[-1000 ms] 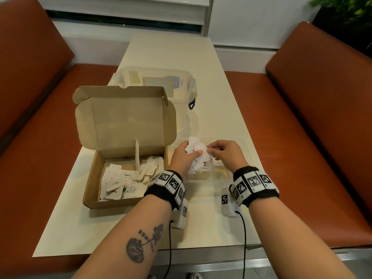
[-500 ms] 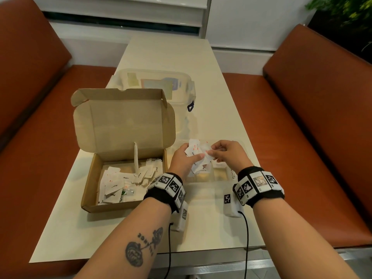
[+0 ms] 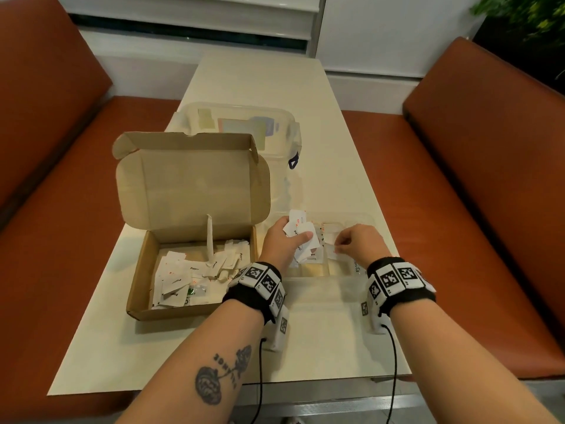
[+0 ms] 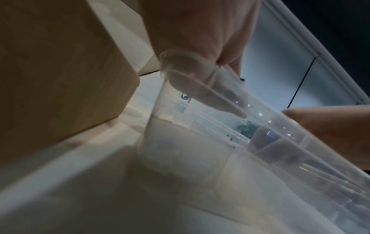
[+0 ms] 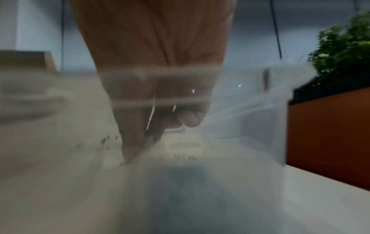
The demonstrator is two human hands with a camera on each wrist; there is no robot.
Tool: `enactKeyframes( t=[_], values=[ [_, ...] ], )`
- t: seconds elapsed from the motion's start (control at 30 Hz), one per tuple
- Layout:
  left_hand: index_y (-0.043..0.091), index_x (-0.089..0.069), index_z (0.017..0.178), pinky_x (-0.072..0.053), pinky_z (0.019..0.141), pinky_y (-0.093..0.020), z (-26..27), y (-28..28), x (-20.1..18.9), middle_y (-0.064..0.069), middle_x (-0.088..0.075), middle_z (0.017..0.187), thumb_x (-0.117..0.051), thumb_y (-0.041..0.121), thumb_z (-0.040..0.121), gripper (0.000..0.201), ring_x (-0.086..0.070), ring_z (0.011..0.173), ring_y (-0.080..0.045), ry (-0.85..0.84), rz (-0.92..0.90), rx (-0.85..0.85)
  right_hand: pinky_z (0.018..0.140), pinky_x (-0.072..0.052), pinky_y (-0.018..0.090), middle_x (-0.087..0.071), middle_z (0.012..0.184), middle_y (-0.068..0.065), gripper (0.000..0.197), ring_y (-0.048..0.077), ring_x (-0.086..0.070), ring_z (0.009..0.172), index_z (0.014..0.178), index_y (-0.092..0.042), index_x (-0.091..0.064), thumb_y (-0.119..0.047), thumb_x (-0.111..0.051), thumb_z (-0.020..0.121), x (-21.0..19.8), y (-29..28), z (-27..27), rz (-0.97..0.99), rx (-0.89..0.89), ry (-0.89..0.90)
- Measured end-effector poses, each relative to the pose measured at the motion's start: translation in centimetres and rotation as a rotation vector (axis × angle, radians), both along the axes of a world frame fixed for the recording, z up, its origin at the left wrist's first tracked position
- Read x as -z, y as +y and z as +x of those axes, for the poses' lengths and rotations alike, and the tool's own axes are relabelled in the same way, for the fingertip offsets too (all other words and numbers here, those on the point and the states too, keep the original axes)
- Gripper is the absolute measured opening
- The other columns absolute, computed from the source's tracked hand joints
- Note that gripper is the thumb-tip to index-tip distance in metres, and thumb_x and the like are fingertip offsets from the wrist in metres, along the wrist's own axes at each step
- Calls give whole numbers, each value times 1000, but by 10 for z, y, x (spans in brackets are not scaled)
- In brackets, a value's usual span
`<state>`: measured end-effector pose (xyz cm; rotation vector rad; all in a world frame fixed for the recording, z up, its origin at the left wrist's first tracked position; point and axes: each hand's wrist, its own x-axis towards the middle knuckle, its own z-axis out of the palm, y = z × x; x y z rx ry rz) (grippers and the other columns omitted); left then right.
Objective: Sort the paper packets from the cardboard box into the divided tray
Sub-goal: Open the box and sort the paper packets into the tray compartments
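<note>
An open cardboard box (image 3: pixel 143 270) on the table's left holds several white paper packets (image 3: pixel 175 278). To its right lies the clear divided tray (image 3: pixel 362 220). My left hand (image 3: pixel 282 240) grips a fan of white packets (image 3: pixel 301 229) over the tray's left part. My right hand (image 3: pixel 356 244) is down in a middle compartment and pinches one white packet (image 3: pixel 330 240). In the right wrist view the fingers (image 5: pixel 132 139) hold a thin packet edge behind the tray wall (image 5: pixel 250 110). The left wrist view shows the tray wall (image 4: pixel 200 126) close, beside the cardboard box (image 4: pixel 60 71).
A clear lidded plastic container (image 3: pixel 241 130) stands behind the box. The box lid (image 3: pixel 195 182) stands upright. Orange bench seats (image 3: pixel 458 194) flank the table (image 3: pixel 260 78). A green plant (image 3: pixel 526 19) is at the far right. Cables hang off the table's near edge.
My right hand has moved away from the left hand's bundle, to the right and down into the tray with one packet. The left hand stays over the tray.
</note>
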<state>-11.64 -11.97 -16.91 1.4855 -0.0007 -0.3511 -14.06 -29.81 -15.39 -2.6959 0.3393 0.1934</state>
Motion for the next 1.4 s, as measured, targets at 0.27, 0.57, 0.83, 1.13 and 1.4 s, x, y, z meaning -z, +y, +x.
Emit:
enactKeyframes(
  t=[0.27, 0.57, 0.83, 1.13, 1.4],
  values=[
    [15, -56, 108, -47, 65, -17, -1, 1, 0, -2, -64, 100, -67, 7, 85, 27, -61, 87, -15, -36, 19, 0, 72, -43, 24, -68, 91, 4, 8, 19, -60, 86, 88, -14, -70, -11, -63, 85, 18, 4, -1, -73, -32, -122],
    [17, -56, 108, -47, 65, -16, -1, 0, 0, 0, -65, 99, -68, 9, 85, 28, -62, 86, -13, -47, 33, -9, 64, -42, 29, -56, 86, 4, 9, 19, -49, 81, 86, -10, -61, -6, -61, 79, 23, 7, -4, -88, -4, -201],
    [14, -57, 110, -50, 71, -21, -2, 0, -1, -4, -65, 103, -69, 8, 84, 30, -62, 90, -17, -46, 49, -4, 66, -42, 29, -59, 85, 7, 4, 24, -54, 83, 85, -8, -62, -9, -61, 81, 25, 8, -3, -121, 0, -178],
    [10, -58, 113, -52, 74, -28, -2, 0, -3, -9, -66, 103, -74, 10, 80, 37, -63, 91, -23, -38, 84, 37, 64, -45, 18, -66, 74, -5, 11, 9, -58, 69, 85, -17, -69, -25, -62, 88, -3, 32, -12, 443, 135, -360],
    [21, -61, 100, -54, 80, -40, -2, 2, -9, -7, -69, 100, -71, 19, 84, 19, -66, 92, -25, 46, 14, 94, 57, -47, 16, -65, 67, 1, 9, 4, -57, 56, 92, -5, -71, -6, -67, 83, -19, 34, -7, 688, 206, -344]
  ],
)
